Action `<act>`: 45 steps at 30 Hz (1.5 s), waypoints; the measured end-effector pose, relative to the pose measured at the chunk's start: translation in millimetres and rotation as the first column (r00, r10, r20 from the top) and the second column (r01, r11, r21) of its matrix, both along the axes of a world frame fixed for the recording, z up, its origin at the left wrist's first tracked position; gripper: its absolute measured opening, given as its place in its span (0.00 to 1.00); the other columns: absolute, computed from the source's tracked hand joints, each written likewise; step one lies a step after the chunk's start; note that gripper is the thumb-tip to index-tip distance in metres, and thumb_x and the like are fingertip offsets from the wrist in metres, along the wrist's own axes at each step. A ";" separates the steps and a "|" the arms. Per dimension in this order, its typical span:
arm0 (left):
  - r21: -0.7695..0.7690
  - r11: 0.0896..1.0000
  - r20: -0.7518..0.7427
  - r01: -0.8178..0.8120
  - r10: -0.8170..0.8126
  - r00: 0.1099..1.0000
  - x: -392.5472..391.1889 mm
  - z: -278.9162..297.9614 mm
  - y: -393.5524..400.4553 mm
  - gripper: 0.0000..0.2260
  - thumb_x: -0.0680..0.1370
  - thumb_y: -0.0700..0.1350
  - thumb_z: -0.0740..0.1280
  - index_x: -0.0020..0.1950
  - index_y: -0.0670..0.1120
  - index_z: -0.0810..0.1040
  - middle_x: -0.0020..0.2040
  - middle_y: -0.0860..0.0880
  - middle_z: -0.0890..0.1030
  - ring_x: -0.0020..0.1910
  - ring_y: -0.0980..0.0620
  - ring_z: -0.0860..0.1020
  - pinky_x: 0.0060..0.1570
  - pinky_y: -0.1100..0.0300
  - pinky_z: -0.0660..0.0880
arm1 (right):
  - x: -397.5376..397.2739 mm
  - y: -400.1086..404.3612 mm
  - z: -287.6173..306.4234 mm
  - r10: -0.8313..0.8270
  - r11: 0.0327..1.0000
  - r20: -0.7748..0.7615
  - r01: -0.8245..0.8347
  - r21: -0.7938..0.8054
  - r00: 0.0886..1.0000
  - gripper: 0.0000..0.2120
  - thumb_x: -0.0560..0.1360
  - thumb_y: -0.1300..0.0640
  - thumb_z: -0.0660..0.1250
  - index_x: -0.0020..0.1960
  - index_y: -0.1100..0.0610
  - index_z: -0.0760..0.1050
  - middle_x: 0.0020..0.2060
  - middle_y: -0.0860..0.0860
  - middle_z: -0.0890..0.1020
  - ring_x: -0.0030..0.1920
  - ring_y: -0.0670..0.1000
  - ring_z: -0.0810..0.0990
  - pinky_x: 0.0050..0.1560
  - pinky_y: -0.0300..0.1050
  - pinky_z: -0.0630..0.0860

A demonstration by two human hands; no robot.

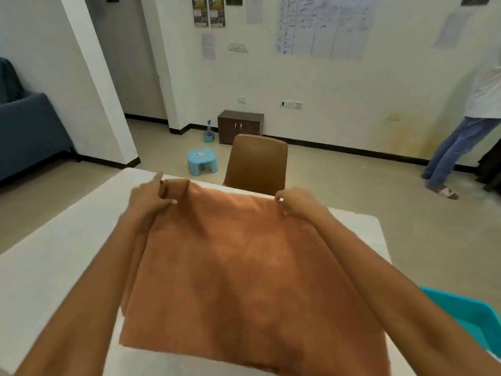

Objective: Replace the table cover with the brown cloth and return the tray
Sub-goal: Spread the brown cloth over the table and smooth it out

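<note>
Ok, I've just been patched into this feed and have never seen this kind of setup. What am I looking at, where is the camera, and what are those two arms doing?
There is no machine here: the arms belong to a person, and the one camera sits on their head, looking forward and down. So you see roughly what they see.

The white surface is the table. On it lies the brown cloth, only partly spread. The left hand and the right hand each grip its far edge near a corner, fingers curled round the fabric.

At the lower right edge a turquoise tray peeks in. Beyond the table stand a brown chair, a small blue stool and a dark cabinet; another person stands at the right.
</note>
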State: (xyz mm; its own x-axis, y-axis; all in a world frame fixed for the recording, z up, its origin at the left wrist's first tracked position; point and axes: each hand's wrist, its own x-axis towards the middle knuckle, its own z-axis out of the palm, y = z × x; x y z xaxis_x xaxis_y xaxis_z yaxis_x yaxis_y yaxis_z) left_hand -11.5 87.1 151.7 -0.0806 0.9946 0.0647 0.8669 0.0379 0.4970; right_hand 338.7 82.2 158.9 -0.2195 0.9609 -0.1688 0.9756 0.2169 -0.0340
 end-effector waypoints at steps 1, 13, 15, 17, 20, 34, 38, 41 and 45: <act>-0.043 0.998 -0.082 -0.037 0.033 0.996 6.5 -29.2 1.6 0.38 0.74 0.54 0.70 0.76 0.44 0.56 0.73 0.39 0.65 0.72 0.39 0.63 0.67 0.47 0.58 | -11.0 -2.7 -28.5 -0.042 0.998 -0.003 0.042 0.048 0.999 0.20 0.77 0.58 0.61 0.68 0.51 0.68 0.62 0.54 0.76 0.60 0.56 0.74 0.59 0.48 0.69; -0.324 0.922 -0.086 0.214 -0.254 0.963 49.5 -297.1 -158.2 0.41 0.73 0.74 0.42 0.78 0.51 0.49 0.78 0.48 0.48 0.75 0.53 0.43 0.70 0.53 0.39 | -40.9 -140.0 -276.7 0.042 0.982 -0.049 -0.050 -0.179 0.998 0.32 0.78 0.34 0.42 0.74 0.52 0.60 0.73 0.55 0.65 0.72 0.54 0.59 0.70 0.56 0.46; -0.268 0.931 -0.127 0.249 -0.291 0.948 48.0 -296.2 -157.3 0.46 0.69 0.78 0.46 0.78 0.50 0.47 0.77 0.48 0.43 0.75 0.53 0.40 0.69 0.55 0.35 | -39.8 -145.4 -278.4 0.061 0.990 -0.053 -0.067 -0.124 0.997 0.32 0.78 0.34 0.44 0.76 0.51 0.56 0.75 0.54 0.58 0.75 0.53 0.53 0.71 0.54 0.40; -0.273 0.912 -0.138 0.306 -0.352 0.926 46.0 -299.1 -161.5 0.51 0.64 0.81 0.48 0.78 0.52 0.41 0.76 0.50 0.35 0.75 0.53 0.35 0.69 0.55 0.32 | -40.4 -147.9 -281.6 0.089 0.992 -0.065 -0.094 -0.090 0.994 0.33 0.78 0.33 0.45 0.76 0.51 0.54 0.76 0.53 0.56 0.75 0.53 0.51 0.72 0.54 0.41; -0.213 0.903 -0.149 0.373 -0.408 0.901 33.4 -305.7 -166.4 0.48 0.65 0.78 0.57 0.78 0.57 0.47 0.78 0.49 0.40 0.76 0.51 0.39 0.73 0.50 0.41 | -35.2 -154.4 -284.0 0.133 0.988 -0.106 -0.141 -0.067 0.985 0.38 0.76 0.30 0.47 0.77 0.52 0.51 0.77 0.53 0.53 0.76 0.53 0.50 0.72 0.58 0.44; -0.099 0.855 -0.266 0.510 -0.516 0.814 26.4 -292.5 -179.6 0.30 0.77 0.52 0.55 0.78 0.56 0.47 0.72 0.48 0.68 0.69 0.47 0.69 0.63 0.51 0.70 | -28.9 -159.7 -283.9 0.215 0.969 -0.093 -0.224 -0.100 0.972 0.28 0.82 0.44 0.41 0.62 0.52 0.77 0.62 0.53 0.78 0.62 0.58 0.76 0.68 0.57 0.52; 0.000 0.879 -0.264 0.476 -0.459 0.848 27.4 -281.1 -175.1 0.21 0.83 0.54 0.47 0.76 0.55 0.58 0.70 0.48 0.71 0.67 0.47 0.72 0.60 0.49 0.73 | -29.5 -159.9 -277.8 0.278 0.961 -0.157 -0.276 0.034 0.948 0.35 0.78 0.33 0.46 0.71 0.56 0.67 0.70 0.55 0.69 0.69 0.58 0.68 0.70 0.58 0.51; 0.100 0.880 -0.276 0.464 -0.424 0.863 33.9 -268.6 -171.9 0.20 0.83 0.52 0.49 0.68 0.48 0.72 0.68 0.46 0.73 0.67 0.47 0.72 0.62 0.49 0.71 | -37.8 -160.1 -273.6 0.287 0.958 -0.156 -0.281 0.060 0.945 0.52 0.67 0.22 0.51 0.76 0.59 0.52 0.75 0.58 0.56 0.75 0.59 0.54 0.72 0.63 0.52; 0.234 0.873 -0.314 0.429 -0.349 0.883 44.3 -257.2 -168.2 0.16 0.78 0.47 0.58 0.61 0.44 0.78 0.67 0.44 0.75 0.65 0.45 0.73 0.64 0.47 0.70 | -46.3 -148.0 -270.9 0.236 0.970 -0.170 -0.222 0.095 0.957 0.43 0.72 0.33 0.55 0.75 0.61 0.54 0.71 0.58 0.67 0.69 0.59 0.68 0.67 0.63 0.64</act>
